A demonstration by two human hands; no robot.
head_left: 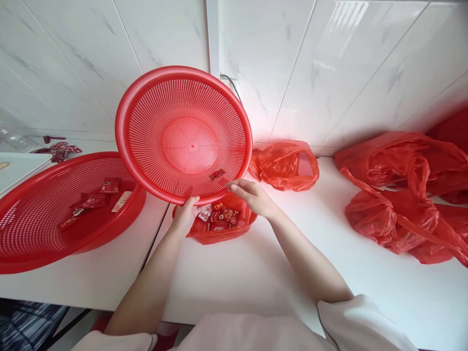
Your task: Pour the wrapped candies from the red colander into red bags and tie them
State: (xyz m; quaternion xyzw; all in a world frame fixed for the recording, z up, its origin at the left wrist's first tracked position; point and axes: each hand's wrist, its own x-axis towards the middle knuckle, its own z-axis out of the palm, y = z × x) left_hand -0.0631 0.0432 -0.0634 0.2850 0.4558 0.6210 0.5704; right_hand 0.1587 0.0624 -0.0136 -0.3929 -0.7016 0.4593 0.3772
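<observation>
My left hand (184, 217) grips the near rim of a round red plastic colander (190, 97), thumb inside the edge. The colander is tilted up, its inside facing me. One small red packet (217, 174) lies low on its right inner wall. My right hand (252, 196) is at the lower right rim with fingers stretched toward that packet, and nothing shows in it. Beneath the colander, an open red plastic bag (215, 237) stands on the table with several small red and white packets (223, 217) in it. The colander's rim covers part of the bag.
A second red colander (98, 239) on the left holds several packets (95, 200). Red plastic bags (288, 168) (402, 214) lie at the back and right of the white table (292, 302). A white tray (22, 168) sits far left. A tiled wall (285, 63) closes off the back.
</observation>
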